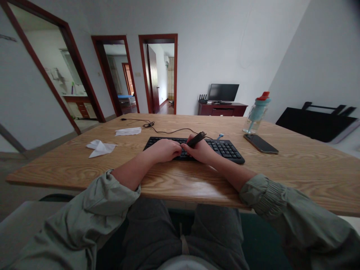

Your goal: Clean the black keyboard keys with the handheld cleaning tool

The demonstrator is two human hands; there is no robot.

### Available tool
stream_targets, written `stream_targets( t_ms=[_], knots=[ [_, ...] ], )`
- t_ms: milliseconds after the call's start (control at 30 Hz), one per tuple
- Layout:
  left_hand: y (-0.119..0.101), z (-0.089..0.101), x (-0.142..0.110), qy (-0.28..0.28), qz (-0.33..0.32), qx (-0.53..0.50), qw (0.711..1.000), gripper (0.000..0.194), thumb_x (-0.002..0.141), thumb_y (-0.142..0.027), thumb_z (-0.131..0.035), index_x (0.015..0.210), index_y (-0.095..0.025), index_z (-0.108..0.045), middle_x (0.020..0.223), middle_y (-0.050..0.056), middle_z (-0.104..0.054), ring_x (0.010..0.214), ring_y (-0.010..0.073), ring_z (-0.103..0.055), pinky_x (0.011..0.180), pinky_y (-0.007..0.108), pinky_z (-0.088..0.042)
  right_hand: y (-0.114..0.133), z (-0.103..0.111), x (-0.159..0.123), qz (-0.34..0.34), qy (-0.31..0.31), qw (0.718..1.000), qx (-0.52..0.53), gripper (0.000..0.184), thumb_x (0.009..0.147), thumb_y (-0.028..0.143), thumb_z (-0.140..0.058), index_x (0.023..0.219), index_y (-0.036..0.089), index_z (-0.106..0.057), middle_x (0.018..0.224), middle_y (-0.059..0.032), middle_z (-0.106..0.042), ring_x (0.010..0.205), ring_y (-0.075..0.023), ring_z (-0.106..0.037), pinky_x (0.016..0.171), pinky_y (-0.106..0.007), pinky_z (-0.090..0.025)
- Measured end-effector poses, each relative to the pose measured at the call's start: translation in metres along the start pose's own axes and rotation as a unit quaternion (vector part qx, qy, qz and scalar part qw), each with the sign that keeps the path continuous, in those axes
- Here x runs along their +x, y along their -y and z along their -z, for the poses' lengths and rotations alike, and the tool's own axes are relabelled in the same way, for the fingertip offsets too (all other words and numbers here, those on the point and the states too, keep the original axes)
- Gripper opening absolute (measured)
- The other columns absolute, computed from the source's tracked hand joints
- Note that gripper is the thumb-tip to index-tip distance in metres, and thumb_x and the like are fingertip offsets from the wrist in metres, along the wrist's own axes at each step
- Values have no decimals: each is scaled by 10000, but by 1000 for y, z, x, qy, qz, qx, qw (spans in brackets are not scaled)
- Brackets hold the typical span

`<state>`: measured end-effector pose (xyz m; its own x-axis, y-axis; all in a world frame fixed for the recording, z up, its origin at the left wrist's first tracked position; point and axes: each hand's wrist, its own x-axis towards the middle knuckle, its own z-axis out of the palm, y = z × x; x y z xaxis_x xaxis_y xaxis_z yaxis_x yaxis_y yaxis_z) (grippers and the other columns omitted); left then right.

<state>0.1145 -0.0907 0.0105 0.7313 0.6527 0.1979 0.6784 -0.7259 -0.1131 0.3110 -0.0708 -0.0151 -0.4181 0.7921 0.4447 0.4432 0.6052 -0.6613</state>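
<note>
A black keyboard [225, 148] lies across the middle of the wooden table [281, 176]. My left hand [164, 150] rests on the keyboard's left part with its fingers curled down onto the keys; whether it holds anything is hidden. My right hand [199, 150] sits beside it, closed around a slim dark tool [196, 139] whose upper end sticks up and to the right while its lower end points at the keys between my hands.
A black cable [157, 129] runs from the keyboard to the far left. Two crumpled tissues [99, 147] [128, 131] lie at left. A phone [260, 143] and a water bottle [257, 112] stand at right. A black folded object [315, 122] rests against the right wall.
</note>
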Motion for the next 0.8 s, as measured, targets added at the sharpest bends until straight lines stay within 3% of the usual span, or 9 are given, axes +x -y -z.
stream_targets(
  t_ms=[200,433,567,667,800],
  knots=[
    [1,-2,0,-13,-13,-15,1000,220,885,-196,-522,806,-213,-726,870,30,-711,805,162,-644,688,260,-421,0,4,-5,53,0,997,-54,189,830,380,-599,820,207,-523,693,12,-549,646,-145,-485,598,-274,-383],
    [0,-3,-1,-2,12,-43,999,214,908,-277,-531,852,-211,-727,908,31,-725,836,164,-651,716,252,-426,3,14,-13,142,96,980,-96,210,894,413,-572,869,204,-575,785,-20,-629,685,-146,-551,633,-273,-407],
    [3,-2,-1,-7,43,-38,998,132,851,-317,-627,837,-210,-704,882,22,-710,805,169,-631,682,254,-414,3,25,-11,130,134,979,-77,182,895,382,-579,917,203,-608,838,-33,-659,744,-160,-587,676,-281,-451],
    [3,0,-1,-32,53,-56,997,204,830,-379,-666,932,-204,-692,961,33,-704,858,182,-627,709,262,-426,4,34,-9,125,153,980,-39,151,883,345,-600,953,216,-634,901,-34,-682,802,-166,-613,717,-285,-475],
    [3,0,5,-53,37,-101,993,293,849,-384,-647,1083,-211,-687,1064,47,-700,957,188,-626,807,270,-448,1,40,-5,32,168,985,-6,169,851,338,-648,965,214,-636,773,-15,-668,642,-146,-605,565,-251,-454]
  ],
)
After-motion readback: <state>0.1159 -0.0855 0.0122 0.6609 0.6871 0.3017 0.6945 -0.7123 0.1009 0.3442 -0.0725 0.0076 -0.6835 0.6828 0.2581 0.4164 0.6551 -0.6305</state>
